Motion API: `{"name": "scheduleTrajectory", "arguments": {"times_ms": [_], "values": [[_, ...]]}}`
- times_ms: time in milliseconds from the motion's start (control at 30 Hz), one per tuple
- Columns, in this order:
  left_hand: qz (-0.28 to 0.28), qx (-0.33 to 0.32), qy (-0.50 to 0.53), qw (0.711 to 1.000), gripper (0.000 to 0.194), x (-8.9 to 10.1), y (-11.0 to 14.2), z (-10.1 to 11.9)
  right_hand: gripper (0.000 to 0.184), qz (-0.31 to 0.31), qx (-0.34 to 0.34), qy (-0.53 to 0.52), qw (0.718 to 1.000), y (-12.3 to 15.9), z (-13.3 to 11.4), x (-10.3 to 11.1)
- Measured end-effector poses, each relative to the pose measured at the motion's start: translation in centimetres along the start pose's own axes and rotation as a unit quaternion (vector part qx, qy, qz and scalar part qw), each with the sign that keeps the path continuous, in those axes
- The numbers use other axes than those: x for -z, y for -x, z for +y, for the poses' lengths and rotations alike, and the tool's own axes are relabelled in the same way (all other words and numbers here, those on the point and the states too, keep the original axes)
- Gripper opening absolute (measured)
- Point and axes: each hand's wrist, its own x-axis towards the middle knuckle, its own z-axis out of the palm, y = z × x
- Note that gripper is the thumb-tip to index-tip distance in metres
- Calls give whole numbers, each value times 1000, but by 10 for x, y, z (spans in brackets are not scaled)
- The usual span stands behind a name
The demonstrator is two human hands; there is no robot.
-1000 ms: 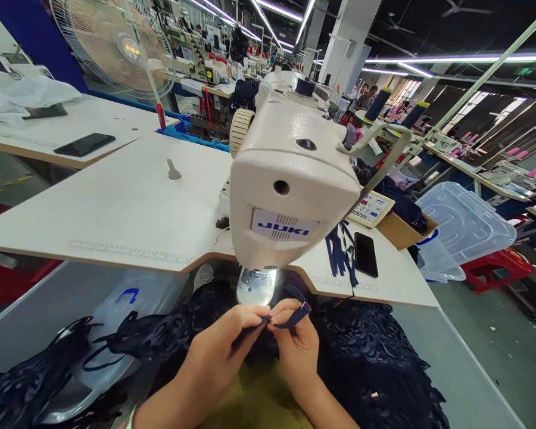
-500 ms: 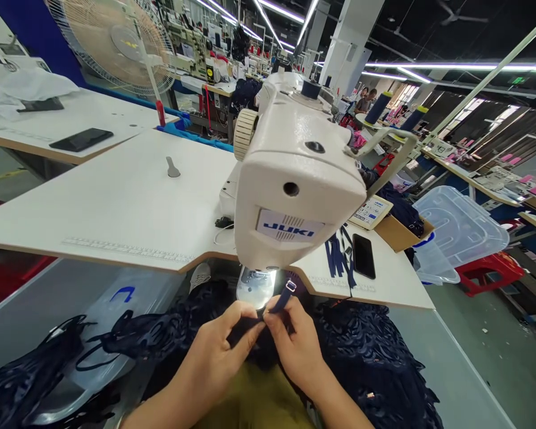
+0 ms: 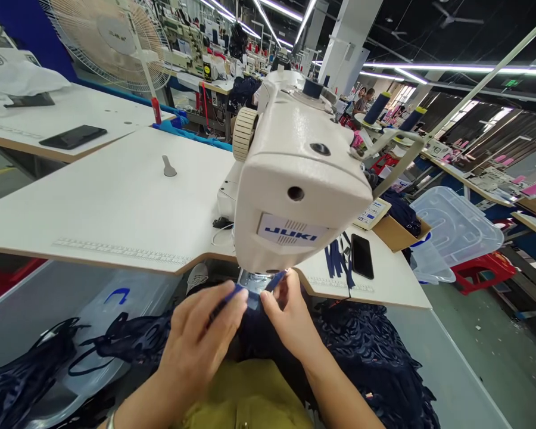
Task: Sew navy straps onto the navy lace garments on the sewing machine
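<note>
Two hands in close: the left hand [image 3: 199, 336] and right hand [image 3: 292, 322] both pinch navy fabric [image 3: 254, 301] at twelve o'clock, below the sewing machine [image 3: 299, 173]. Looks partway, no finished seam visible; navy strips [image 3: 335, 261] lie loose at two o'clock.

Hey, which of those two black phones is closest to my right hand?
The black phone on the white tabletop right of the cream JUKI sewing machine, beside navy fabric strips; the other black phone lies far left.
</note>
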Motion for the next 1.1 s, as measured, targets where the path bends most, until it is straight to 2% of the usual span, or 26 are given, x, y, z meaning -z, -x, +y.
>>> {"name": "scheduleTrajectory", "arguments": {"times_ms": [67, 100, 167, 300, 400, 567, 733, 900, 1100], "values": [[-69, -108, 14, 992, 45, 0, 1, -3, 24, -12, -23, -42, 999, -4, 2, 0], [-113, -140, 27, 983, 45, -1, 2, -5, 25, -22, -34, -66, 997, -6, 4, 0], [-163, -149, 41, 975, 43, -4, 3, -6, 27, -43, -49, -124, 990, -8, 9, -1], [-121, -104, 56, 986, 35, -13, 5, -5, 27, -68, -55, -245, 965, -12, 17, -3], [-113, -99, 45, 988, 36, -17, 6, -2, 21, -54, -61, -265, 961, -14, 21, -3], [-101, -70, 36, 992, 39, -20, 7, 2, 12, -6, -41, -180, 983, -22, 30, 0], [-55, -42, 16, 997, 29, -22, -3, 9, 1, 33, 0, -41, 999, -37, 26, 1], [-38, -26, 8, 999, 27, -22, -13, 12, 9, 31, 34, 29, 999, -52, 21, 1], [-63, 3, 4, 998, 28, -20, -18, 14, 17, 37, 71, 59, 995, -60, 22, 0]]}}
